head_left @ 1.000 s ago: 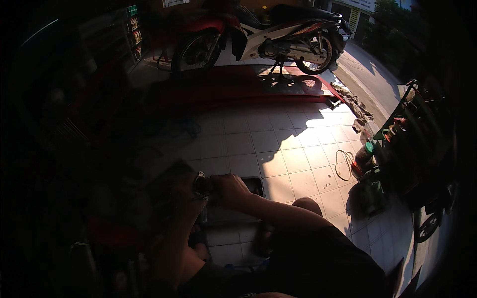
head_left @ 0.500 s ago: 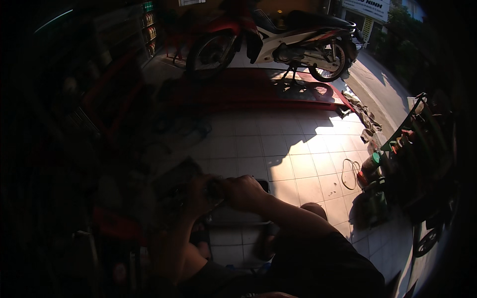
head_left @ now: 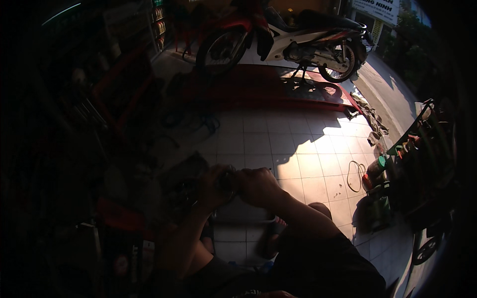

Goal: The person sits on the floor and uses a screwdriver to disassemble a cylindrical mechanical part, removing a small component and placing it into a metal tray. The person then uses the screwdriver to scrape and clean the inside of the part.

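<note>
Both hands meet in front of me, in deep shadow. My left hand [head_left: 211,188] is closed round a dark, rounded part [head_left: 227,182] that looks like metal; its kind is too dark to make out. Pressed up against its right side, my right hand [head_left: 259,186] has its fingers curled in. What those fingers grip, if anything, is hidden. Beneath the hands lies a pale-rimmed tray [head_left: 243,220]. Left of them, dark machine-like parts [head_left: 184,191] merge into the shadow.
A red and white motorbike [head_left: 298,42] stands on a low red platform [head_left: 233,97] ahead. Blue cord or hose [head_left: 211,122] lies on the tiles at left. At right are a thin loop [head_left: 355,176], a green-lidded jar [head_left: 377,166] and a cluttered rack [head_left: 412,144].
Both hands have shifted slightly up and right in the picture, still together at the dark part. The whole scene has slid a little to the right as well.
</note>
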Tool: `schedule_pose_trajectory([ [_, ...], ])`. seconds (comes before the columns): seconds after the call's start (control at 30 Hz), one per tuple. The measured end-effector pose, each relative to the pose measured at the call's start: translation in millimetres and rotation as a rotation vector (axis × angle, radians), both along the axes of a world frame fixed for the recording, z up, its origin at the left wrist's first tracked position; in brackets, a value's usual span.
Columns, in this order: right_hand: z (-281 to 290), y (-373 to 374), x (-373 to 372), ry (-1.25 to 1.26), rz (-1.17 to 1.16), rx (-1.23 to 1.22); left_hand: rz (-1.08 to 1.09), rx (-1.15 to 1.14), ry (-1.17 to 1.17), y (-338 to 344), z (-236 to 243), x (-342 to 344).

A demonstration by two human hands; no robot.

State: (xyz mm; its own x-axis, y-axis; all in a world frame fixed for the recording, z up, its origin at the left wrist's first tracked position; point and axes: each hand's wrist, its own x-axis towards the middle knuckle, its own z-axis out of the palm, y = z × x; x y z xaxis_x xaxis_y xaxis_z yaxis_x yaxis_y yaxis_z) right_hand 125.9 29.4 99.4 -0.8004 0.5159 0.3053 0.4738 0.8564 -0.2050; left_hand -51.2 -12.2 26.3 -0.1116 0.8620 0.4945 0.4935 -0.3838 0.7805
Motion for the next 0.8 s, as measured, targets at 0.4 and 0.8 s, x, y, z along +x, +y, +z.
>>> schedule_pose_trajectory([
  [0.4,-21.0,-4.3,-13.5,0.230,-0.036,-0.058,0.247,0.319,0.154,-0.4,22.9,7.1],
  [0.8,-5.8,-6.3,-5.9,0.186,-0.055,-0.022,0.143,0.225,0.198,-7.8,39.4,8.4],
])
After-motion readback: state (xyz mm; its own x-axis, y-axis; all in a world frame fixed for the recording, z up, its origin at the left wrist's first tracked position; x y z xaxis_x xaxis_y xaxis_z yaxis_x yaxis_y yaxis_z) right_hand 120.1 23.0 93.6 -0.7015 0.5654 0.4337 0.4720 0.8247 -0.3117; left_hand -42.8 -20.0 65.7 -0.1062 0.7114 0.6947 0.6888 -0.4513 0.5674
